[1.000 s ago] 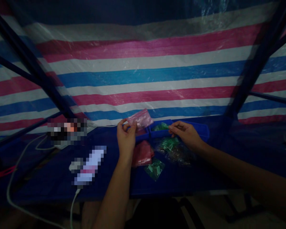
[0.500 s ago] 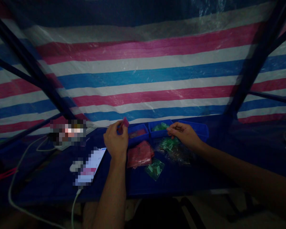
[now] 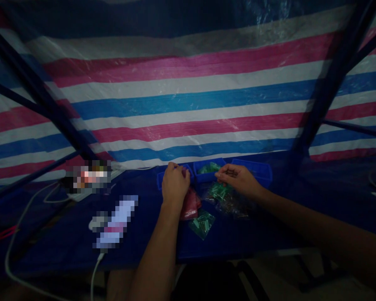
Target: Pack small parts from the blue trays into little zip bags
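Note:
My left hand point(image 3: 174, 184) is over the left blue bin point(image 3: 159, 180), with its fingers curled round a small reddish plastic bag point(image 3: 184, 171), mostly hidden. My right hand point(image 3: 238, 179) is pinched at the front right of the middle blue bin point(image 3: 207, 178), which holds green pieces point(image 3: 209, 168); whatever is in the pinch is too small to tell. Below my left wrist lies a stack of red plastic bags point(image 3: 190, 207). A clear bag with green pieces and thin parts point(image 3: 202, 223) rests in front of it. More green pieces point(image 3: 219, 191) and dark clear-bagged parts point(image 3: 236, 205) lie under my right hand.
A third blue bin point(image 3: 263, 170) stands behind my right hand. To the left are a blurred-out phone point(image 3: 117, 223) on a white cable point(image 3: 95, 271), a pale round item point(image 3: 97, 222) and a power strip point(image 3: 84, 193). Striped sheeting point(image 3: 188, 100) hangs behind the blue table point(image 3: 156, 234).
My left hand has moved right and down with the reddish bag, from left of the bins to over the left bin. My right hand stays pinched near the middle bin.

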